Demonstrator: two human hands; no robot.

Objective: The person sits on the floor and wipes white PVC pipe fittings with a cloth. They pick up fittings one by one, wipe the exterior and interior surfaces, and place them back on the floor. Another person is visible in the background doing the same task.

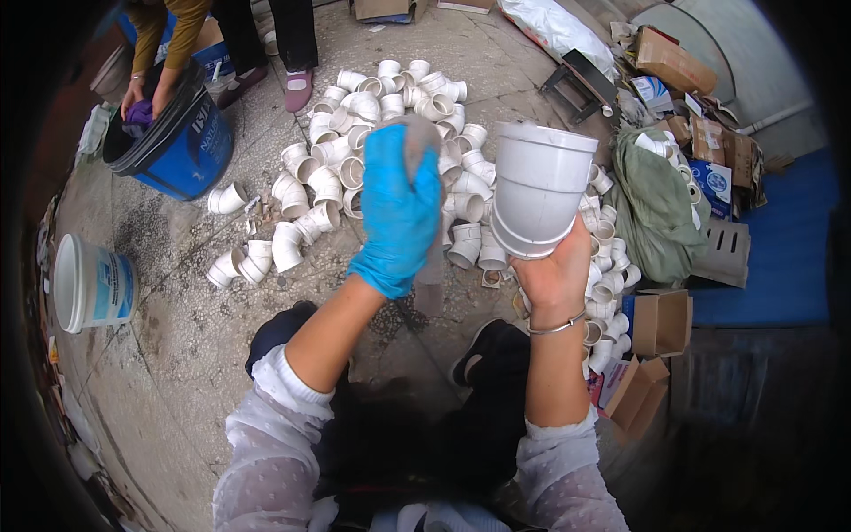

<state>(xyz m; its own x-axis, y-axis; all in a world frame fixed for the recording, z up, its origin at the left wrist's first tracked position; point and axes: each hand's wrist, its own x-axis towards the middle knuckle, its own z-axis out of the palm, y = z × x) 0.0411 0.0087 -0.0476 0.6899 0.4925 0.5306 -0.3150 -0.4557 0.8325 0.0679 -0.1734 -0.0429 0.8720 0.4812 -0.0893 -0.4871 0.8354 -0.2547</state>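
My left hand (397, 213), in a blue disposable glove, is closed around a grey-brown cloth (423, 141). A blurred strip of the same tone hangs below that hand; whether it belongs to the cloth I cannot tell. My bare right hand (553, 269), with a bangle at the wrist, holds up a large white plastic pipe elbow (544, 189) from below. The cloth and the elbow are apart. Beneath and beyond both hands lies a heap of smaller white pipe elbows (362, 106) on the speckled floor (179, 259).
At upper left a person's hands (143, 100) reach into a blue bucket (193, 143) with a purple cloth (138, 113). A white bucket (96, 282) stands at left. Right are a green sack (655, 206), a small black stool (582, 83), cardboard boxes (675, 60) and an open carton (661, 322).
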